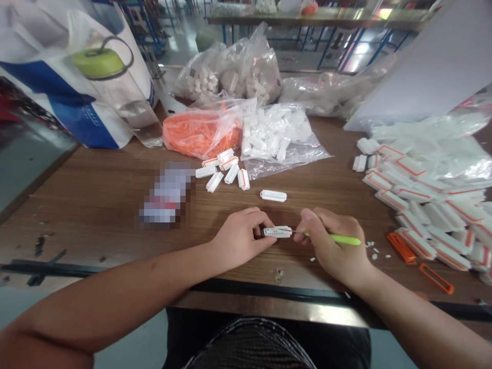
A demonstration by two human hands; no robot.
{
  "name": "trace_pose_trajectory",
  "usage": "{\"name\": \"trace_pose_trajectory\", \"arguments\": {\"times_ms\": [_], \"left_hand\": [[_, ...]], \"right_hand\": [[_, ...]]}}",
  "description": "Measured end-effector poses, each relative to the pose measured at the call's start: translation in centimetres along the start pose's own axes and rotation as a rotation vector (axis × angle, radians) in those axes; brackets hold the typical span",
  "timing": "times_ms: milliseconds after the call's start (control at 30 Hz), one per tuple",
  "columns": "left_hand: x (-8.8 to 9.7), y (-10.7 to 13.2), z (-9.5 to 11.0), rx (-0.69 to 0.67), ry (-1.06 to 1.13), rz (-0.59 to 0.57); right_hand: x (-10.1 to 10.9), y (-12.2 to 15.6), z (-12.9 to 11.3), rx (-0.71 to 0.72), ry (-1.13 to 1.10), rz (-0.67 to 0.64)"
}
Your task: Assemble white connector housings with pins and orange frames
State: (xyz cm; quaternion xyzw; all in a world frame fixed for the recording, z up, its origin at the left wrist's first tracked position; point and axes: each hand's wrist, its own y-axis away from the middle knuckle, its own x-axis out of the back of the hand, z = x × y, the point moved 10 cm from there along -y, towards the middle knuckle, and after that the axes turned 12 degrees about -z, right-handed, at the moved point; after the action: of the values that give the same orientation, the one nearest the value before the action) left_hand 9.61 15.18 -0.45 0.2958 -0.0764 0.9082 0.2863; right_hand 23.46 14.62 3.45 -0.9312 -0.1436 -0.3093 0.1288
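Between the thumb and fingers of my left hand (244, 236) is a small white plastic connector housing (277, 232) with rows of dark holes along its face. My right hand (332, 243) grips a tool with a lime-green handle (346, 239), held like a pen. Its thin metal tip (286, 230) reaches left onto the housing's face. Just beyond my hands, a similar white connector housing (273, 196) lies by itself on the table. Tiny white bits (372, 247) are scattered beside my right hand.
Several white pieces, some orange-edged (229, 164), lie before bags of orange parts (203, 133) and white parts (269, 133). A large pile of white housings (430, 205) and an orange frame (436, 278) are at right. A green-capped bottle (119, 92) stands left, behind a blurred-out object (167, 195).
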Motion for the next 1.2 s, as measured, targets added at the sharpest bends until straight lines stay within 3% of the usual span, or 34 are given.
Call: {"name": "trace_pose_trajectory", "arguments": {"times_ms": [1200], "left_hand": [[-0.1,0.0,0.1,0.022,-0.021,-0.026]], "right_hand": [[0.1,-0.2,1.3,-0.071,-0.068,0.005]]}}
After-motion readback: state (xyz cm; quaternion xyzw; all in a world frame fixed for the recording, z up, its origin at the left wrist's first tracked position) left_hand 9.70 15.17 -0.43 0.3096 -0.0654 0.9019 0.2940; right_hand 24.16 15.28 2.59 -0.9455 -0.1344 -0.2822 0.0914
